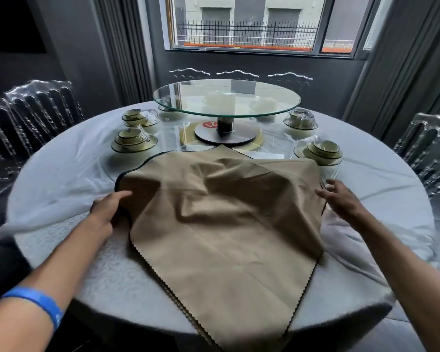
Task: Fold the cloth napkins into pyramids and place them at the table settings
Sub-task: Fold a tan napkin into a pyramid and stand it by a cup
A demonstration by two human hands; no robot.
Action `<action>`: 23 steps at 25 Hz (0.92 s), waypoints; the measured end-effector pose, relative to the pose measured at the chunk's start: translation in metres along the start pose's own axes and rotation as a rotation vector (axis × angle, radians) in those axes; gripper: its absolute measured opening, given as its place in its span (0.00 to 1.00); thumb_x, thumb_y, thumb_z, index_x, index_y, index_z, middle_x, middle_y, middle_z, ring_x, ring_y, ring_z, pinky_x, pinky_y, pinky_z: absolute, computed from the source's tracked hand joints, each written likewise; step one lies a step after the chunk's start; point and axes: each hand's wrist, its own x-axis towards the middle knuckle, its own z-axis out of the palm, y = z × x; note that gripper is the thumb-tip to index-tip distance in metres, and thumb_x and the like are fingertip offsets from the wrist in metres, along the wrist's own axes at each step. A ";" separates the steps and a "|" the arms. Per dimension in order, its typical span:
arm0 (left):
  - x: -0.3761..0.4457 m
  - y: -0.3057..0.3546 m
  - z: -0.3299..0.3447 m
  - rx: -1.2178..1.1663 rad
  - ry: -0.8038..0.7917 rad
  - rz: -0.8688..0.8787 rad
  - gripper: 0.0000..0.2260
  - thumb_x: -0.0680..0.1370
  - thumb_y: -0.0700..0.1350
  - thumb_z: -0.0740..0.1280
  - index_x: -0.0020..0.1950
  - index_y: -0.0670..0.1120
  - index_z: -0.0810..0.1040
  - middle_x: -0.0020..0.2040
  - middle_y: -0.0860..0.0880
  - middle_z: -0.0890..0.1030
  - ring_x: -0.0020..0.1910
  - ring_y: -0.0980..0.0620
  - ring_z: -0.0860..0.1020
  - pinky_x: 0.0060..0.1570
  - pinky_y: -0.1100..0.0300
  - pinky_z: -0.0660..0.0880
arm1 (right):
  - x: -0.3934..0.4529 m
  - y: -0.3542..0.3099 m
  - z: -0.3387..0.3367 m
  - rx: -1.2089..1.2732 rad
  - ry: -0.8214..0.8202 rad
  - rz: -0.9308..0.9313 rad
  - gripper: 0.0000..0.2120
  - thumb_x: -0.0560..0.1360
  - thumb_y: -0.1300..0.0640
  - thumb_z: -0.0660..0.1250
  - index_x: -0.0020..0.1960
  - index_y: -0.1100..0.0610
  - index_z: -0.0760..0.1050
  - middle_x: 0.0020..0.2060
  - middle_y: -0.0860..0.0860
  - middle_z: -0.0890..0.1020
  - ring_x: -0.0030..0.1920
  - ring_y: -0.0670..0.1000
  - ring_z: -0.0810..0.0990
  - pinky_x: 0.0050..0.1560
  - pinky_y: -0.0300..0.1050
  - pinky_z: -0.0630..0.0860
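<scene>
A tan cloth napkin [221,224] with a dark zigzag edge lies spread on the round white table [69,179], rumpled in the middle, its near corner hanging over the table's front edge. A few more napkin edges show stacked under it at the near left side. My left hand [109,209] rests at the napkin's left corner, fingers touching the cloth edge. My right hand [338,196] hovers with fingers spread at the napkin's right edge, holding nothing.
A glass turntable [226,99] on a metal stand rises at the table's centre. Wrapped bowl-and-plate sets stand at left [134,142], far left [137,118], right [320,152] and far right [300,120]. Clear plastic chairs [33,110] ring the table.
</scene>
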 end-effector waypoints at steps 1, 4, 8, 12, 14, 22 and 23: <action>0.003 0.000 0.000 -0.001 0.007 -0.008 0.29 0.56 0.53 0.78 0.54 0.44 0.83 0.53 0.45 0.84 0.56 0.44 0.81 0.61 0.46 0.76 | 0.014 0.010 0.003 0.031 -0.014 -0.003 0.32 0.72 0.42 0.72 0.71 0.55 0.68 0.63 0.52 0.76 0.60 0.54 0.77 0.64 0.54 0.73; 0.003 0.003 0.004 0.107 0.036 0.039 0.26 0.57 0.54 0.75 0.53 0.46 0.82 0.53 0.45 0.84 0.54 0.44 0.81 0.61 0.45 0.76 | 0.033 0.013 0.015 0.124 -0.043 -0.076 0.31 0.72 0.42 0.71 0.69 0.55 0.70 0.64 0.51 0.77 0.60 0.53 0.77 0.66 0.56 0.72; -0.011 0.013 0.017 0.133 0.065 0.177 0.32 0.68 0.48 0.74 0.70 0.47 0.69 0.62 0.53 0.74 0.60 0.51 0.74 0.61 0.56 0.72 | 0.031 -0.001 0.019 0.157 -0.073 -0.067 0.35 0.70 0.53 0.71 0.74 0.58 0.64 0.66 0.55 0.73 0.66 0.56 0.72 0.68 0.52 0.67; -0.002 0.016 0.014 0.151 0.020 0.210 0.23 0.65 0.47 0.73 0.60 0.48 0.78 0.56 0.49 0.80 0.51 0.51 0.79 0.53 0.58 0.76 | 0.039 0.000 0.020 0.098 -0.028 -0.084 0.36 0.71 0.58 0.75 0.75 0.55 0.63 0.68 0.60 0.72 0.66 0.59 0.72 0.65 0.52 0.70; 0.000 0.017 0.010 0.177 -0.003 0.190 0.12 0.67 0.46 0.74 0.48 0.47 0.82 0.49 0.46 0.84 0.46 0.48 0.81 0.49 0.56 0.77 | 0.035 -0.001 0.019 0.124 0.004 -0.088 0.36 0.64 0.55 0.78 0.69 0.55 0.69 0.62 0.60 0.77 0.59 0.59 0.77 0.58 0.52 0.75; 0.007 0.024 -0.026 -0.094 -0.033 0.255 0.06 0.76 0.33 0.69 0.44 0.44 0.78 0.32 0.53 0.83 0.29 0.58 0.80 0.31 0.66 0.78 | 0.023 -0.003 0.003 0.173 0.413 -0.035 0.25 0.71 0.64 0.69 0.66 0.56 0.69 0.57 0.57 0.77 0.52 0.54 0.75 0.52 0.45 0.72; 0.009 0.025 -0.031 -0.012 0.007 0.276 0.05 0.75 0.34 0.71 0.44 0.43 0.78 0.32 0.53 0.83 0.29 0.57 0.79 0.32 0.65 0.78 | 0.022 -0.004 -0.002 0.151 0.446 -0.041 0.25 0.71 0.63 0.68 0.66 0.56 0.69 0.58 0.57 0.77 0.54 0.55 0.75 0.54 0.46 0.73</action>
